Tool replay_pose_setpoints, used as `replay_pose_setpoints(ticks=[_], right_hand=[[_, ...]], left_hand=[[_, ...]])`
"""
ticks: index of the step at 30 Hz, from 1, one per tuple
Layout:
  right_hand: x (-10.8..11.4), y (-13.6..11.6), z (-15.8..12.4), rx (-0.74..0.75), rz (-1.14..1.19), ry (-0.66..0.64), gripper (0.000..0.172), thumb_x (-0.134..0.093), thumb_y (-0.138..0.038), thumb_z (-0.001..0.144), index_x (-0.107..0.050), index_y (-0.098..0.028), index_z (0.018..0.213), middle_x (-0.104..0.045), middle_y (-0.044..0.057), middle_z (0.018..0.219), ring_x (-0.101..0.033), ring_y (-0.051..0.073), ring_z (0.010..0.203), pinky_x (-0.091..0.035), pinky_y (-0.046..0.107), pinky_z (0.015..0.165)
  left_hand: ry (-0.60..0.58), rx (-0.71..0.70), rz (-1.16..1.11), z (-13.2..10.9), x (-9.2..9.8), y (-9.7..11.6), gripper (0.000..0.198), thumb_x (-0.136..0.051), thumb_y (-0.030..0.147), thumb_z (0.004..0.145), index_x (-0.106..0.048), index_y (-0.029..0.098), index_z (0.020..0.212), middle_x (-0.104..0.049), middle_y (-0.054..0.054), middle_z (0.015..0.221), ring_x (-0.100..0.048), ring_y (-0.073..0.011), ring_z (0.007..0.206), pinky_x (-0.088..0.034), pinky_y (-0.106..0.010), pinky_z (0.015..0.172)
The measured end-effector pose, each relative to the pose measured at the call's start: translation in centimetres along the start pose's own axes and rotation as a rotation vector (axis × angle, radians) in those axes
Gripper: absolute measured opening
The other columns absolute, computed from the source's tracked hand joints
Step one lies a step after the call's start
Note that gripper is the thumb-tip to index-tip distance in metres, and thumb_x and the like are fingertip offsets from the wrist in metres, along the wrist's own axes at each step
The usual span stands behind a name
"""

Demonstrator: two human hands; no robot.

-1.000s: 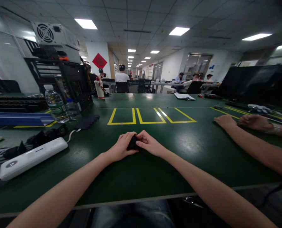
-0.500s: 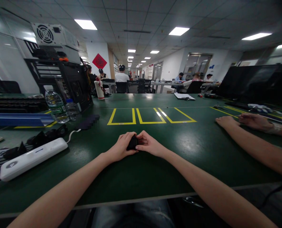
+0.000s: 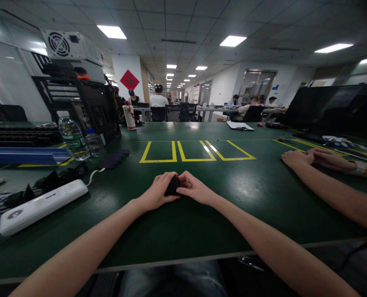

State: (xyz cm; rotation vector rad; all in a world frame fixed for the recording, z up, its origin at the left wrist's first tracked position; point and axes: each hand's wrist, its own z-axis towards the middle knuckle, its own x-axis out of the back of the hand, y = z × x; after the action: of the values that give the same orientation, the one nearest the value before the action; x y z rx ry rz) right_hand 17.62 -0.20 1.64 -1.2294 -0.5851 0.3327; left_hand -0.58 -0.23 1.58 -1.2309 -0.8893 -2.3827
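Observation:
Between my hands, on the green table (image 3: 183, 225), is a small black rounded object (image 3: 172, 187); fingers cover much of it and I cannot make out its kind. My left hand (image 3: 158, 190) is closed around its left side, with the thumb along the near edge. From the other side my right hand (image 3: 193, 188) grips it between thumb and fingertips. Just beyond both hands, yellow tape (image 3: 198, 159) marks three open-topped frames on the table.
A white power strip (image 3: 44, 206) with black cables lies at left, near a water bottle (image 3: 74, 138) and an open computer case (image 3: 99, 111). Another person's hands (image 3: 313, 159) rest on the table at right. A clipboard (image 3: 239, 125) and a dark monitor (image 3: 332, 109) stand farther back.
My hands and the black object stay almost exactly where they were. At right, the other person's hands have come closer together.

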Motion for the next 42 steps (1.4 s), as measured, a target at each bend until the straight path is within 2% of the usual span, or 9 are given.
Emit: replay_pose_setpoints(ticks=[4,10,16,22,29,36,42], right_hand=[[0.03,-0.3,-0.2,0.005,0.027,-0.036,0.033,-0.061,-0.025,0.068,-0.041,-0.02,0.094,-0.048,0.001,0.095,-0.05,0.015,0.093,-0.044,0.034,0.081],[-0.04,-0.08,0.15,0.025,-0.033,0.049,0.02,-0.052,-0.03,0.075,-0.044,-0.019,0.09,-0.049,0.001,0.088,-0.051,0.014,0.089,-0.043,0.034,0.081],[0.06,-0.41,-0.07,-0.062,-0.041,0.038,0.03,-0.054,-0.03,0.074,-0.044,-0.019,0.099,-0.048,0.004,0.102,-0.049,0.017,0.098,-0.04,0.039,0.087],[0.17,-0.41,-0.13,-0.011,0.018,-0.042,0.035,-0.062,-0.024,0.066,-0.042,-0.019,0.095,-0.048,0.002,0.097,-0.05,0.016,0.095,-0.043,0.036,0.083],[0.02,0.03,0.27,0.026,-0.021,0.034,0.021,-0.053,-0.03,0.074,-0.044,-0.019,0.09,-0.049,0.001,0.088,-0.051,0.014,0.09,-0.042,0.034,0.082],[0.02,-0.19,0.14,-0.039,-0.037,0.036,0.029,-0.053,-0.028,0.074,-0.042,-0.02,0.099,-0.047,0.004,0.102,-0.05,0.016,0.096,-0.042,0.038,0.084],[0.12,-0.4,-0.18,0.014,-0.009,-0.007,0.034,-0.062,-0.021,0.067,-0.042,-0.02,0.095,-0.047,0.001,0.097,-0.049,0.016,0.097,-0.043,0.036,0.084]], left_hand=[[0.002,-0.006,0.003,-0.05,-0.01,-0.08,0.058,-0.06,0.028,0.07,-0.028,0.024,0.118,-0.043,-0.006,0.114,-0.04,-0.022,0.107,-0.028,-0.04,0.093],[0.005,-0.011,-0.004,-0.07,-0.01,-0.08,0.06,-0.061,0.029,0.069,-0.028,0.024,0.119,-0.043,-0.006,0.114,-0.04,-0.0222,0.108,-0.027,-0.041,0.094],[0.004,-0.003,-0.009,-0.14,0.15,0.14,0.059,-0.06,0.03,0.07,-0.028,0.024,0.119,-0.043,-0.006,0.115,-0.04,-0.0225,0.108,-0.028,-0.042,0.093],[0.003,-0.011,-0.001,-0.1,0.12,0.13,0.056,-0.059,0.029,0.071,-0.029,0.023,0.118,-0.044,-0.006,0.113,-0.041,-0.022,0.107,-0.028,-0.042,0.094],[0.016,-0.01,0.001,-0.1,-0.01,0.02,0.06,-0.061,0.03,0.068,-0.028,0.024,0.118,-0.044,-0.006,0.114,-0.041,-0.0227,0.107,-0.028,-0.042,0.093],[0.005,-0.001,-0.017,-0.12,0.17,0.1,0.059,-0.061,0.03,0.069,-0.028,0.024,0.119,-0.044,-0.006,0.114,-0.041,-0.0225,0.107,-0.028,-0.042,0.093],[0.001,0.003,-0.011,-0.07,0.1,0.09,0.058,-0.06,0.028,0.07,-0.028,0.024,0.118,-0.043,-0.006,0.114,-0.04,-0.0227,0.108,-0.027,-0.042,0.094]])
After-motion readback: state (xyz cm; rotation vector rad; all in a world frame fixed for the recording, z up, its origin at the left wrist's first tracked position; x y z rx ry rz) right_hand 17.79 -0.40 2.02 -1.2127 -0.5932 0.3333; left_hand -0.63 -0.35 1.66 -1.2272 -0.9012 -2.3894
